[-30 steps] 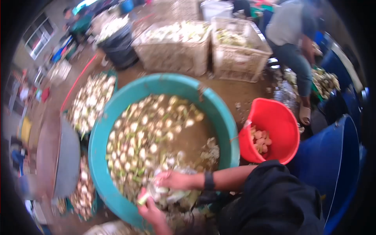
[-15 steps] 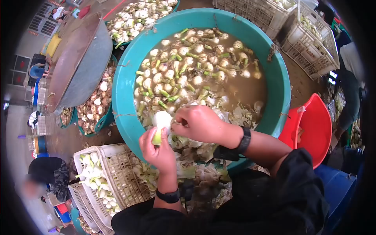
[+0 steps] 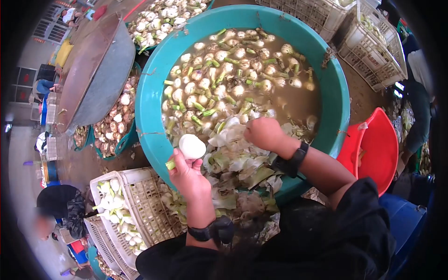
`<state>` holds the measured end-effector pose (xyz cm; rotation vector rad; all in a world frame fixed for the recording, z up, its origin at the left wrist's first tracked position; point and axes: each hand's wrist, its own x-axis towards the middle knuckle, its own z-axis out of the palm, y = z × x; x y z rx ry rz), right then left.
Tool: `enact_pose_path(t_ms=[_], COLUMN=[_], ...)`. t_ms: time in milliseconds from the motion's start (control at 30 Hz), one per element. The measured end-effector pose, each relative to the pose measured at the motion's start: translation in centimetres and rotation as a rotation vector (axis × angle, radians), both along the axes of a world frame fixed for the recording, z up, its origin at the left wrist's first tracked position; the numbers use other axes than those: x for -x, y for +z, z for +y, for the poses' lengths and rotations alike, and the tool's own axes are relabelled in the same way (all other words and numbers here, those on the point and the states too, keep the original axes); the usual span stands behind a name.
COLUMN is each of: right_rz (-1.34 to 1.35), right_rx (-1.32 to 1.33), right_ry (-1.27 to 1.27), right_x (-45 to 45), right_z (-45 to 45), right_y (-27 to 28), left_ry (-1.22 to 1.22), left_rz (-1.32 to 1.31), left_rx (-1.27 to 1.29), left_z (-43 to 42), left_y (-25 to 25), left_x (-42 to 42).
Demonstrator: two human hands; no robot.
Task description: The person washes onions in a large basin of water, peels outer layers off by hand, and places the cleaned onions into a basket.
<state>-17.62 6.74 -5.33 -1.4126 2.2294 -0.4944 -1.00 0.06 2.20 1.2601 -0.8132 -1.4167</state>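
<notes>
A smooth white garlic bulb (image 3: 192,146) with a short green stem is gripped in my left hand (image 3: 189,179), bulb end up, over the near left rim of a big teal tub (image 3: 150,107). Curled closed, my right hand (image 3: 267,134) hovers above a heap of pale peelings (image 3: 247,158), apart from the bulb. Its fingers face away, so anything inside them is hidden. Behind both hands, many unpeeled garlic bulbs (image 3: 219,77) with green stems float in the tub's murky brown water.
At lower left stands a cream crate (image 3: 149,200) of peeled bulbs. A metal wheelbarrow (image 3: 100,74) and tubs of garlic (image 3: 114,123) lie beyond it. On the right are a red basin (image 3: 380,154), a blue barrel (image 3: 403,224) and stacked crates (image 3: 371,56). A person (image 3: 60,210) bends at far left.
My right hand has pulled away from the bulb to the right, over the peelings. My left hand has tilted the bulb, its stem now pointing down to the left.
</notes>
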Motion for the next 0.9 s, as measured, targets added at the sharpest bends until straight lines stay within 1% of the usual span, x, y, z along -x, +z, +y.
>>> enact_pose_path(t_ms=[67, 100, 133, 167, 200, 233, 267, 300, 333, 367, 400, 433, 467, 500, 533, 567, 600, 633, 667, 700, 733, 767, 800, 833, 867, 900], right_rz=[-0.112, -0.297, -0.480, -0.453, -0.504, -0.469, -0.433, -0.302, -0.169, 0.040, 0.244, 0.296, 0.362, 0.448, 0.368, 0.482, 0.479, 0.393, 0.315, 0.134, 0.006, -0.244, -0.548, -0.795, -0.880, -0.794], right_rx=[0.034, 0.101, 0.309, 0.408, 0.343, 0.250, 0.155, 0.186, 0.216, 0.138, 0.057, 0.053, 0.053, -0.102, -0.140, -0.079, -0.211, -0.214, -0.222, -0.137, -0.009, 0.164, 0.254, 0.562, 0.687, 0.843], right_ry=[-0.036, -0.003, 0.063, 0.173, 0.217, 0.225, 0.239, 0.103, -0.025, -0.083, -0.143, -0.146, -0.164, -0.086, -0.163, -0.209, -0.203, -0.214, -0.199, -0.331, -0.373, -0.474, -0.434, -0.399, -0.296, -0.152], right_x=[0.1, -0.6, -2.1, -3.3, -3.9, -3.7, -3.0, -1.6, 0.2, 2.6, 5.2, 7.8, 10.3, 11.7, 12.6, 12.6, 12.5, 12.3, 11.6, 10.8, 9.8, 8.2, 6.5, 4.3, 2.5, 1.0], right_z=[0.6, 0.4, 0.0, -0.4, -0.5, -0.7, -0.9, -0.9, -0.9, -1.3, -1.8, -2.5, -2.8, -3.5, -4.0, -4.2, -4.4, -4.4, -3.5, -3.8, -3.7, -3.8, -3.7, -4.0, -3.0, -3.1], right_y=[2.4, 4.4, 4.6, 5.1, 5.5, 5.3, 4.7, 3.0, 0.9, -0.2, -1.4, -3.5, -5.3, -5.9, -7.9, -10.2, -9.9, -9.9, -8.2, -7.3, -6.6, -5.0, -2.4, -2.1, 1.2, 1.5], left_ry=[-0.110, -0.131, -0.141, -0.123, -0.112, -0.013, -0.196, 0.079, 0.067, 0.184, 0.152, 0.111, 0.086, 0.210, 0.328, 0.442, 0.558, 0.676, 0.435, 0.204, 0.052, -0.117, -0.340, -0.456, -0.527, -0.600], left_rz=[0.043, 0.036, 0.036, 0.084, 0.131, 0.186, 0.317, 0.371, 0.431, 0.618, 0.421, 0.227, 0.252, 0.250, 0.255, 0.257, 0.257, 0.252, 0.102, -0.056, -0.121, -0.225, -0.294, -0.279, -0.255, -0.046], left_rx=[-0.135, -0.196, -0.205, -0.235, -0.266, -0.278, -0.154, -0.111, -0.125, -0.024, 0.173, 0.369, 0.371, 0.310, 0.245, 0.179, 0.108, 0.030, 0.127, 0.227, 0.118, 0.078, 0.057, -0.101, -0.167, -0.314], left_z=[-0.6, -0.5, -0.1, 0.3, 0.7, 0.6, -0.7, -2.1, -3.9, -4.2, -5.7, -6.7, -6.8, -6.8, -6.7, -6.4, -6.0, -5.5, -4.9, -4.0, -3.4, -1.0, -0.1, 0.8, 1.4, 1.2], left_y=[-1.3, -1.8, -1.9, -1.9, -1.8, -1.4, -2.5, -2.0, -1.6, -0.1, -0.2, -0.7, -0.8, -0.5, 0.3, 1.2, 2.0, 1.9, 0.8, -0.2, -0.6, 1.1, 0.0, 0.5, -0.7, -1.7], left_x=[-1.0, -1.1, -0.9, -0.5, -0.1, -0.5, -4.5, -6.6, -12.3, -16.2, -22.9, -27.4, -27.4, -26.1, -24.2, -22.3, -20.3, -18.3, -15.5, -12.1, -8.8, -4.0, -1.8, 0.8, 2.3, 2.9])
